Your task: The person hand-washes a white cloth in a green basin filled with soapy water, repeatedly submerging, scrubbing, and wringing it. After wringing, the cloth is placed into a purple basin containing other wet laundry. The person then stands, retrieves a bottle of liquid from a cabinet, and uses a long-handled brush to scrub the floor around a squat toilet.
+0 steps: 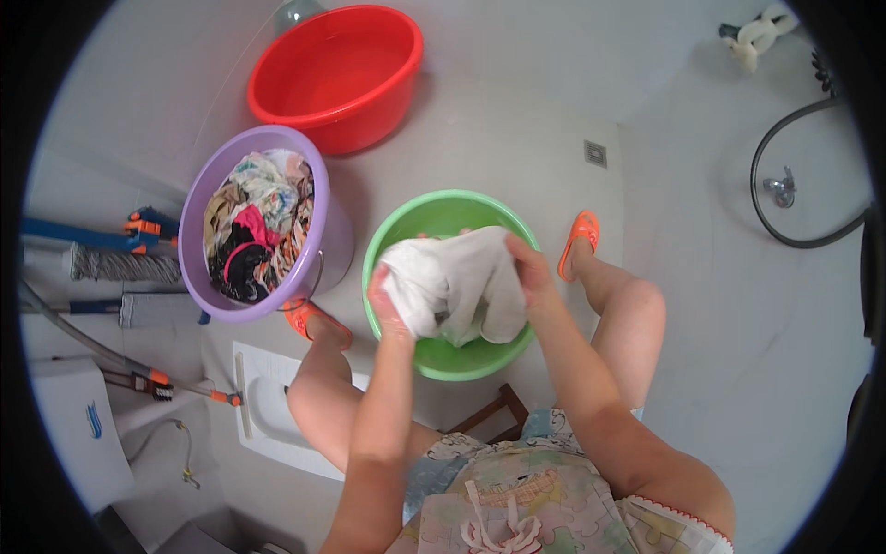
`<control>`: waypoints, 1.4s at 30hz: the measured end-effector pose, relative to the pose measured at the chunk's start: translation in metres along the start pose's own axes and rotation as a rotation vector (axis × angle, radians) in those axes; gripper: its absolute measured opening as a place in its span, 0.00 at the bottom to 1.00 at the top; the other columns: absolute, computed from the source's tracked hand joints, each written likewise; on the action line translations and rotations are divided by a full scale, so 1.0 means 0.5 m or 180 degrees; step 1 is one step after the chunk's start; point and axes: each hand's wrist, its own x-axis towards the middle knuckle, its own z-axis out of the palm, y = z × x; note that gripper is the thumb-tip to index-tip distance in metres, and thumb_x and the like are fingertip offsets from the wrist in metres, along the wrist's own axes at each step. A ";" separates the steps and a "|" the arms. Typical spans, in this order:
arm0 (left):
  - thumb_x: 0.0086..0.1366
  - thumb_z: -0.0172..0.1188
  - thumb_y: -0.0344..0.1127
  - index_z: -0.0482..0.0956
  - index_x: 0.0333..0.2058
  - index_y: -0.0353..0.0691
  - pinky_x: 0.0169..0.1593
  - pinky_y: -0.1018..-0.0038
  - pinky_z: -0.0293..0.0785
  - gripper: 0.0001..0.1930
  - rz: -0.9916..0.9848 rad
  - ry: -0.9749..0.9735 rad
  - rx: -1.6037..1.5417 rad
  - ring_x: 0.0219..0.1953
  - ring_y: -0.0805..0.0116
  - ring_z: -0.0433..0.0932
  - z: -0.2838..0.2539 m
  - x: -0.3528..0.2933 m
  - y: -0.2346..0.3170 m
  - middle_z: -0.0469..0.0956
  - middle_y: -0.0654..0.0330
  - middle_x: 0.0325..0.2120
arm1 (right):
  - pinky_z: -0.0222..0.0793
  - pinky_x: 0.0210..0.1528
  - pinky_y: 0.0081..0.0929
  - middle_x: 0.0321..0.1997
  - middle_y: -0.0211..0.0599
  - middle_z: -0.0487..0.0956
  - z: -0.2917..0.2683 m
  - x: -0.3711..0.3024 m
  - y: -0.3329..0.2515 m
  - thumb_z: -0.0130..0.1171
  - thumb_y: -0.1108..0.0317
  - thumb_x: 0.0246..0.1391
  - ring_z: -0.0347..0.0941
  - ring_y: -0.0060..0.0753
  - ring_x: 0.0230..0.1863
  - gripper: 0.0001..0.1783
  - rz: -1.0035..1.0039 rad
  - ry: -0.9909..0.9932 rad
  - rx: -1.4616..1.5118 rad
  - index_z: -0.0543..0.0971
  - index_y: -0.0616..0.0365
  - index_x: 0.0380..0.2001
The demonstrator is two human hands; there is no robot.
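Note:
A bunched white cloth garment (pixel 452 277) is held up between my two hands, over the green basin (pixel 452 371). My left hand (pixel 386 303) grips its left side, fingers partly hidden by the fabric. On the opposite side my right hand (pixel 530 270) has its fingers closed around the cloth's edge. Part of the fabric hangs low inside the basin, and its lower folds hide some of the basin's bottom. What exact kind of garment it is, I cannot make out.
To the left stands a purple bucket (pixel 337 231) heaped with mixed clothes (pixel 258 222). Behind it is a red basin (pixel 346 125). A squat toilet (pixel 268 406) lies left of my legs, mops (pixel 125 266) lean by the wall, and a floor drain (pixel 595 153) sits at right.

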 end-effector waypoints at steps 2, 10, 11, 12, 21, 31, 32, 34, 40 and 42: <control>0.57 0.47 0.45 0.67 0.52 0.36 0.63 0.54 0.57 0.27 0.0212 0.0322 -0.0067 0.57 0.44 0.64 -0.031 0.022 -0.036 0.68 0.44 0.53 | 0.64 0.58 0.42 0.52 0.51 0.73 -0.040 0.036 0.039 0.54 0.58 0.58 0.71 0.45 0.52 0.26 0.0094 0.0057 0.0501 0.67 0.67 0.52; 0.54 0.50 0.43 0.61 0.58 0.39 0.61 0.54 0.59 0.32 -0.0061 0.0149 0.0350 0.58 0.45 0.64 -0.034 0.054 -0.047 0.66 0.43 0.54 | 0.71 0.47 0.31 0.42 0.40 0.78 -0.076 0.083 0.033 0.47 0.60 0.63 0.75 0.33 0.43 0.18 -0.0326 0.1267 -0.1096 0.70 0.60 0.50; 0.53 0.51 0.43 0.60 0.59 0.39 0.62 0.54 0.58 0.33 -0.0181 -0.0135 0.0497 0.58 0.46 0.63 -0.034 0.055 -0.040 0.65 0.44 0.55 | 0.72 0.46 0.31 0.41 0.40 0.78 -0.072 0.088 0.034 0.47 0.60 0.63 0.75 0.33 0.42 0.18 -0.0334 0.1156 -0.1113 0.70 0.59 0.50; 0.53 0.52 0.42 0.59 0.60 0.39 0.62 0.54 0.57 0.34 -0.0126 -0.0071 0.0461 0.59 0.46 0.63 -0.033 0.055 -0.037 0.65 0.44 0.56 | 0.72 0.46 0.32 0.41 0.40 0.78 -0.069 0.093 0.036 0.47 0.60 0.63 0.75 0.33 0.42 0.18 -0.0163 0.1282 -0.1154 0.70 0.59 0.50; 0.65 0.51 0.49 0.62 0.56 0.40 0.59 0.57 0.62 0.27 -0.0096 0.0546 0.0509 0.55 0.50 0.67 -0.077 0.064 -0.017 0.68 0.48 0.53 | 0.72 0.44 0.32 0.41 0.40 0.78 -0.058 0.111 0.065 0.48 0.62 0.62 0.75 0.33 0.43 0.13 -0.0261 0.1302 -0.1418 0.72 0.57 0.45; 0.68 0.45 0.52 0.73 0.35 0.44 0.39 0.67 0.73 0.17 0.0129 -0.1413 0.0036 0.35 0.70 0.75 -0.193 0.119 -0.043 0.77 0.60 0.35 | 0.72 0.37 0.42 0.28 0.46 0.79 0.020 0.164 0.193 0.56 0.57 0.49 0.76 0.52 0.30 0.14 -0.1532 0.0939 -0.6405 0.77 0.58 0.32; 0.68 0.45 0.52 0.73 0.34 0.44 0.39 0.67 0.73 0.17 0.0129 -0.0383 0.0271 0.35 0.70 0.75 -0.191 0.121 -0.047 0.77 0.61 0.34 | 0.72 0.36 0.43 0.25 0.45 0.79 0.021 0.200 0.163 0.56 0.56 0.50 0.77 0.53 0.27 0.15 -0.0900 0.1073 -0.6713 0.78 0.58 0.29; 0.68 0.45 0.51 0.73 0.34 0.44 0.39 0.67 0.73 0.17 -0.0017 0.0860 0.0683 0.35 0.71 0.75 -0.187 0.130 -0.051 0.77 0.62 0.33 | 0.72 0.35 0.43 0.21 0.45 0.78 0.019 0.226 0.146 0.54 0.56 0.51 0.76 0.53 0.26 0.16 -0.0814 0.1960 -0.6015 0.77 0.59 0.26; 0.69 0.40 0.47 0.67 0.23 0.46 0.30 0.68 0.67 0.18 0.0200 0.0541 0.0678 0.24 0.70 0.67 -0.207 0.132 -0.022 0.70 0.67 0.23 | 0.71 0.30 0.42 0.19 0.46 0.77 0.000 0.192 0.210 0.45 0.54 0.59 0.76 0.52 0.24 0.21 -0.1092 0.1819 -0.6534 0.76 0.59 0.24; 0.69 0.40 0.45 0.69 0.26 0.45 0.32 0.67 0.70 0.16 0.0095 -0.0801 0.0508 0.26 0.69 0.70 -0.207 0.128 -0.021 0.72 0.65 0.24 | 0.71 0.28 0.41 0.21 0.44 0.77 -0.001 0.199 0.220 0.44 0.55 0.59 0.76 0.49 0.23 0.20 -0.0737 0.2089 -0.6183 0.76 0.57 0.24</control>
